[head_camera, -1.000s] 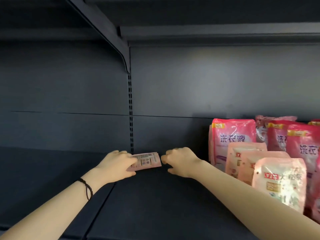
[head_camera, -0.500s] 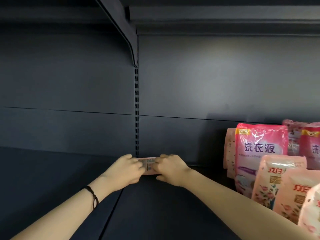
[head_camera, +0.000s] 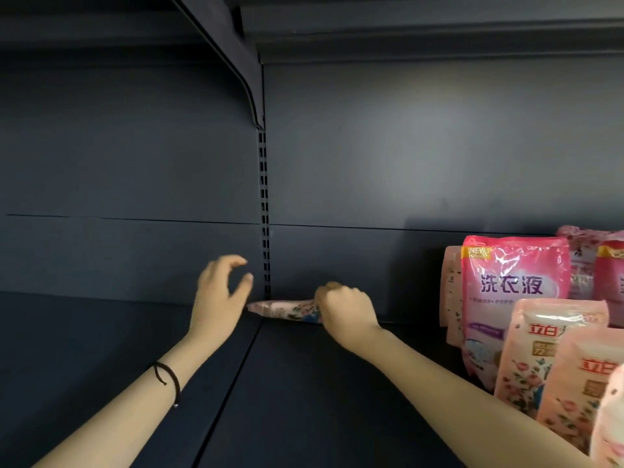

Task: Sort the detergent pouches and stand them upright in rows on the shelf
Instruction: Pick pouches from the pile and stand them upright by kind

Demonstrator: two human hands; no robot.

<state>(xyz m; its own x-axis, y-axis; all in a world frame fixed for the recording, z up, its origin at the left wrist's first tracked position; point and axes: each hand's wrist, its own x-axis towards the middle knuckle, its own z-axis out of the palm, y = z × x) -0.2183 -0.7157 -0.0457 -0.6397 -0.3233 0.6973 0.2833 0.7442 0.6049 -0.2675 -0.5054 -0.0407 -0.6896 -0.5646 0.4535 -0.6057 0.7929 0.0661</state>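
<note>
A pale pink floral detergent pouch (head_camera: 287, 309) lies flat at the back of the dark shelf (head_camera: 304, 393), against the back wall. My right hand (head_camera: 347, 309) is closed on its right end. My left hand (head_camera: 221, 295) hovers at the pouch's left end with fingers spread, holding nothing. At the right, a bright pink pouch (head_camera: 513, 298) stands upright, with pale pink floral pouches (head_camera: 547, 352) standing in front of it and more pink pouches (head_camera: 604, 275) behind to the right.
A slotted upright post (head_camera: 264, 214) runs down the back wall between two shelf bays. A bracket (head_camera: 236, 62) and the upper shelf hang overhead. Another pale pouch (head_camera: 450, 292) stands behind the bright pink one.
My left hand has let go of the pouch and lifted with fingers spread. The pouch now lies flat against the back wall, held only by my right hand.
</note>
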